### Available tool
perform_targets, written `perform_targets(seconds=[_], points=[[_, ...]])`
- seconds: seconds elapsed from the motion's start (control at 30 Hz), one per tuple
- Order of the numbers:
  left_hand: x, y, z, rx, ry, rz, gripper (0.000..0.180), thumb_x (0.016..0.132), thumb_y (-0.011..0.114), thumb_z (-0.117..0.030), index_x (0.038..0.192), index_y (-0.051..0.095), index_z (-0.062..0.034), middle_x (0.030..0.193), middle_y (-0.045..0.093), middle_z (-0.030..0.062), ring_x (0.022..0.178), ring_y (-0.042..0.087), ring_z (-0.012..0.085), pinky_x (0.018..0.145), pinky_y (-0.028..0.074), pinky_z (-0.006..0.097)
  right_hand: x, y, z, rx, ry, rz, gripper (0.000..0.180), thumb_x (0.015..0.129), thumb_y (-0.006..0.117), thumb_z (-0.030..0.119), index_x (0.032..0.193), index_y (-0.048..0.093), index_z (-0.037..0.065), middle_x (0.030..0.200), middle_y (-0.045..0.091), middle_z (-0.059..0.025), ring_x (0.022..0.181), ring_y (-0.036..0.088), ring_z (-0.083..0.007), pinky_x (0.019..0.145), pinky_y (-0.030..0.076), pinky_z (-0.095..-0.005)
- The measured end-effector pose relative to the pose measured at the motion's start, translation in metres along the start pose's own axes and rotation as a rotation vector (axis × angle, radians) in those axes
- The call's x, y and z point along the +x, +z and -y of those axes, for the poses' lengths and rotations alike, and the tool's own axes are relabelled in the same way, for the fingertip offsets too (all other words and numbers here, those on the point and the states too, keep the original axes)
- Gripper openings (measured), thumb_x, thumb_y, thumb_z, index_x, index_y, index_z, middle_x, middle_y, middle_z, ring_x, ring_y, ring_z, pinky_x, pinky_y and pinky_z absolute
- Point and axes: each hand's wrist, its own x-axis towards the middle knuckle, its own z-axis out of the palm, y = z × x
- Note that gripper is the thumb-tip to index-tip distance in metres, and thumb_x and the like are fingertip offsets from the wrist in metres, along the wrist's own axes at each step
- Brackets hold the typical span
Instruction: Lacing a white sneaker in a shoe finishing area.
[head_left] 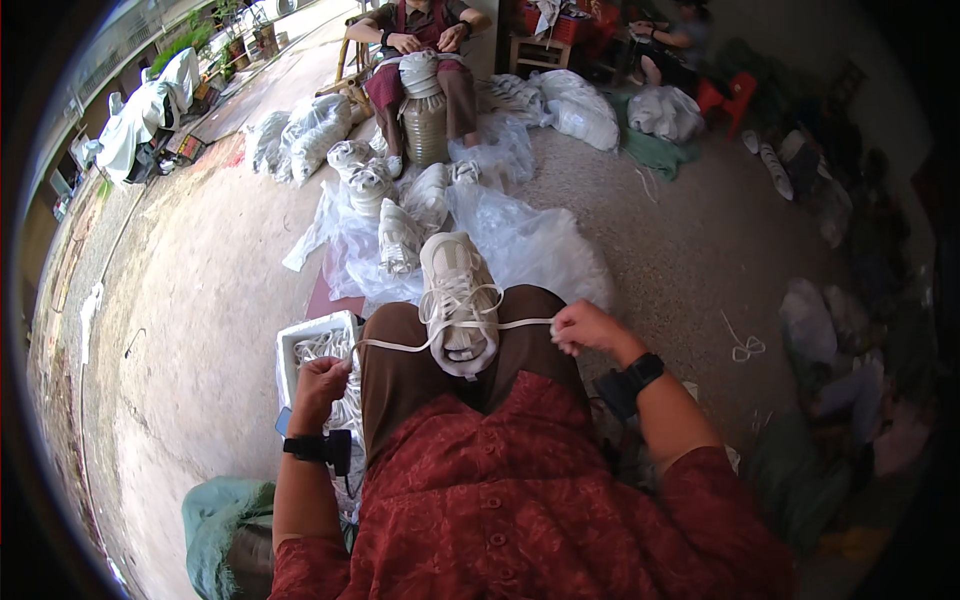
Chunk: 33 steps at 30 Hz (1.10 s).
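Observation:
A pale beige and white sneaker (455,290) rests between my thighs, its toe pointing away from me and its collar toward me. White lace criss-crosses its upper. My left hand (325,382) is closed on one end of the shoelace (395,346), out to the left of the shoe. Out to the right, my right hand (585,328) pinches the other end. Both lace ends stretch sideways from the top of the shoe, the left one sagging a little. The fingertips are too small to see in detail.
A white foam box (288,350) of loose laces stands beside my left thigh. Ahead, several sneakers (398,238) lie on clear plastic sheeting (530,240). A co-worker (425,40) sits beyond, hands over a shoe on a ribbed stand. Filled plastic bags (580,105) and a red stool (728,100) are farther right.

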Motion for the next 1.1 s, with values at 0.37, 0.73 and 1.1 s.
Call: perform_targets(seconds=[0.37, 0.73, 1.1], points=[[0.038, 0.148, -0.029, 0.335, 0.079, 0.612, 0.008, 0.08, 0.064, -0.003, 0.088, 0.064, -0.0014, 0.083, 0.064, -0.0008, 0.074, 0.056, 0.0049, 0.063, 0.045, 0.021, 0.059, 0.089, 0.033, 0.187, -0.559, -0.441, 0.016, 0.077, 0.061, -0.002, 0.065, 0.05, 0.0, 0.067, 0.06, -0.0052, 0.06, 0.053, -0.0093, 0.056, 0.043, -0.0252], [0.035, 0.174, -0.018, 0.254, 0.268, 0.391, 0.006, 0.077, 0.065, -0.004, 0.078, 0.063, 0.0011, 0.073, 0.06, 0.0009, 0.068, 0.055, 0.0081, 0.061, 0.045, 0.024, 0.055, 0.106, 0.02, -0.262, -0.658, -0.98, 0.009, 0.069, 0.068, 0.003, 0.071, 0.059, 0.004, 0.083, 0.053, -0.011, 0.083, 0.052, -0.0257, 0.076, 0.043, -0.0352], [0.032, 0.176, -0.016, 0.258, 0.211, 0.387, 0.005, 0.076, 0.064, -0.001, 0.078, 0.064, 0.003, 0.075, 0.061, 0.0018, 0.069, 0.055, 0.0077, 0.063, 0.046, 0.024, 0.076, 0.112, 0.013, -0.228, -0.54, -0.853, 0.011, 0.065, 0.068, 0.005, 0.066, 0.057, 0.004, 0.08, 0.053, -0.0136, 0.084, 0.052, -0.03, 0.076, 0.043, -0.0386]])
